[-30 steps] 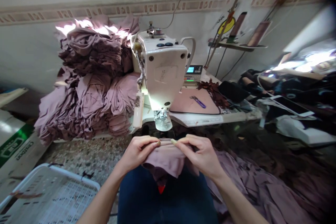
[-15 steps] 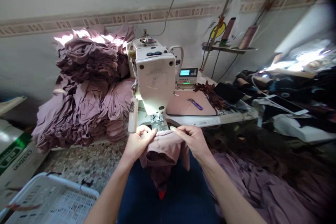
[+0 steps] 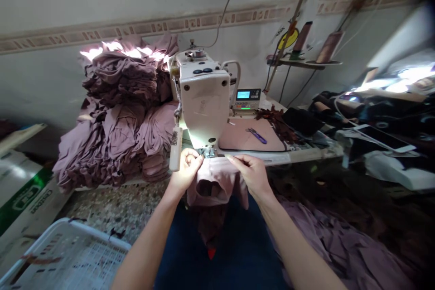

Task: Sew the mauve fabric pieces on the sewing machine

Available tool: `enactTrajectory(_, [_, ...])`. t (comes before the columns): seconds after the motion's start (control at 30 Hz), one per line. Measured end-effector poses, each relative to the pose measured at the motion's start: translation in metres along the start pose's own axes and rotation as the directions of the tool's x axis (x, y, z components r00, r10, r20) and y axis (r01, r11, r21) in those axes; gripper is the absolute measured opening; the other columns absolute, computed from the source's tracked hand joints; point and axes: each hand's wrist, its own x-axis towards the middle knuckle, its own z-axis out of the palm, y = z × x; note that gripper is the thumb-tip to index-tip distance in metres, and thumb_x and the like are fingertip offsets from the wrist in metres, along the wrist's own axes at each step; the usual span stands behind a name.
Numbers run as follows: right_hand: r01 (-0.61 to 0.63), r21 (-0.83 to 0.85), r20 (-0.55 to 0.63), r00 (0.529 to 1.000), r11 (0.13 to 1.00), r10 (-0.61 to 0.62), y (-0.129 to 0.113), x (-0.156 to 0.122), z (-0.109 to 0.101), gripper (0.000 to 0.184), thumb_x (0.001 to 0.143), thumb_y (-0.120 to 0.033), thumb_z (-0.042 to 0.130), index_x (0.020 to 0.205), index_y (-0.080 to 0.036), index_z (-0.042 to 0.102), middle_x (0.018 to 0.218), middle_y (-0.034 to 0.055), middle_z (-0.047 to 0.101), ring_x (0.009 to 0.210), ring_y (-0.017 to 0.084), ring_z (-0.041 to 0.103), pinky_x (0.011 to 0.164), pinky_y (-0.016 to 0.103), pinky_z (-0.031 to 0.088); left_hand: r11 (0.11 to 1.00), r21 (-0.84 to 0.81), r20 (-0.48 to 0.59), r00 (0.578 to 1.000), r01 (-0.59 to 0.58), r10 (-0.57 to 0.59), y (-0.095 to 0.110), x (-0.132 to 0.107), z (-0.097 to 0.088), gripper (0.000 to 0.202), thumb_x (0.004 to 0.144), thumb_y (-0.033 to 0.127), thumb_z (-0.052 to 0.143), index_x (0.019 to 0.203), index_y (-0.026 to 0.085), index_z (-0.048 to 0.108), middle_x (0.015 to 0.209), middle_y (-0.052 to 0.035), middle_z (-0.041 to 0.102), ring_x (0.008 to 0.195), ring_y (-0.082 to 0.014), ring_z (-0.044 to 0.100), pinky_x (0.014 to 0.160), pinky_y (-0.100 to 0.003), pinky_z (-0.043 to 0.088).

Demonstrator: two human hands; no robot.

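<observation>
The left hand [image 3: 186, 171] and right hand [image 3: 253, 173] are bringing the mauve garment [image 3: 222, 190] closer to the sewing machine [image 3: 205, 106] than a second ago, so its upper edge is now meeting the machine's front instead of hanging short of it. Whether the edge is lying under the presser foot [image 3: 208, 151] isn't showing clearly. Each thumb and forefinger are pinching that edge, keeping it stretched before the machine. Purple thread snips [image 3: 258, 136] are lying right of the machine; piled mauve garments [image 3: 124, 131] are sitting left of it.
</observation>
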Motion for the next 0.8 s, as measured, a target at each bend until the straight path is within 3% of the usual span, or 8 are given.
enactTrajectory(0.13, [0.009,-0.003,-0.01,1.0,1.0,-0.009,0.007,-0.007,0.003,0.037,0.086,-0.054,0.083,0.08,-0.018,0.085,0.078,0.0047,0.079,0.075,0.023,0.068,0.074,0.033,0.052,1.0,-0.014,-0.02,1.0,0.003,-0.003,-0.003,0.002,0.004,0.04,0.091,0.052,0.078,0.086,0.021,0.053,0.062,0.0097,0.036,0.054,-0.0098,0.033,0.055,-0.023,0.026])
enactTrajectory(0.23, [-0.004,-0.045,0.077,0.997,0.999,0.007,0.017,-0.021,-0.008,0.043,0.087,-0.059,0.08,0.073,-0.018,0.08,0.066,0.0026,0.07,0.064,0.02,0.06,0.062,0.029,0.048,0.982,0.175,-0.022,0.997,-0.07,0.075,-0.002,-0.011,-0.006,0.035,0.1,0.047,0.067,0.081,0.019,0.059,0.066,0.0035,0.051,0.062,-0.0134,0.049,0.062,-0.025,0.039])
enactTrajectory(0.33, [-0.117,-0.065,0.168,0.978,0.991,0.126,0.033,-0.042,-0.032,0.056,0.084,-0.068,0.079,0.06,-0.018,0.07,0.055,-0.0006,0.054,0.051,0.014,0.045,0.049,0.027,0.037,0.858,0.471,0.013,0.974,-0.206,0.227,0.004,-0.031,-0.03,0.024,0.103,0.036,0.066,0.09,0.018,0.073,0.092,-0.0057,0.073,0.086,-0.0201,0.068,0.081,-0.029,0.049])
enactTrajectory(0.5, [-0.385,0.007,0.179,0.909,0.923,0.377,0.062,-0.074,-0.07,0.065,0.074,-0.077,0.085,0.059,-0.018,0.064,0.057,-0.0022,0.046,0.051,0.012,0.039,0.044,0.025,0.031,0.625,0.739,-0.049,0.906,-0.25,0.42,0.025,-0.048,-0.096,0.021,0.105,0.032,0.062,0.101,0.019,0.078,0.094,-0.0067,0.077,0.08,-0.0196,0.07,0.071,-0.028,0.051])
enactTrajectory(0.57, [-0.433,0.075,0.108,0.899,0.898,0.424,0.068,-0.079,-0.075,0.064,0.074,-0.077,0.085,0.062,-0.018,0.065,0.058,-0.0028,0.045,0.052,0.012,0.038,0.045,0.025,0.03,0.497,0.849,-0.139,0.834,-0.176,0.534,0.035,-0.042,-0.127,0.022,0.105,0.035,0.063,0.103,0.018,0.077,0.096,-0.0082,0.076,0.082,-0.0212,0.069,0.078,-0.031,0.052])
enactTrajectory(0.67, [-0.409,0.095,0.034,0.912,0.907,0.408,0.068,-0.078,-0.069,0.064,0.075,-0.077,0.085,0.061,-0.019,0.062,0.059,-0.0033,0.042,0.053,0.012,0.037,0.046,0.025,0.029,0.349,0.931,-0.308,0.734,0.103,0.605,0.046,-0.025,-0.171,0.026,0.105,0.037,0.063,0.116,0.015,0.073,0.105,-0.0113,0.073,0.089,-0.0259,0.066,0.083,-0.037,0.051])
enactTrajectory(0.73, [-0.36,0.03,0.051,0.932,0.933,0.358,0.061,-0.074,-0.06,0.066,0.076,-0.078,0.084,0.059,-0.019,0.06,0.058,-0.003,0.042,0.053,0.012,0.037,0.046,0.025,0.029,0.345,0.906,-0.406,0.741,0.247,0.535,0.049,-0.011,-0.196,0.029,0.104,0.036,0.065,0.122,0.014,0.07,0.104,-0.0096,0.071,0.09,-0.0268,0.064,0.082,-0.037,0.049])
enactTrajectory(0.8, [-0.311,-0.053,0.112,0.942,0.949,0.315,0.051,-0.07,-0.052,0.066,0.079,-0.08,0.08,0.058,-0.019,0.061,0.056,-0.0024,0.043,0.051,0.013,0.04,0.046,0.026,0.031,0.43,0.844,-0.485,0.798,0.321,0.357,0.049,0.0,-0.214,0.03,0.1,0.037,0.072,0.116,0.012,0.071,0.09,-0.0039,0.069,0.08,-0.0238,0.062,0.075,-0.033,0.047])
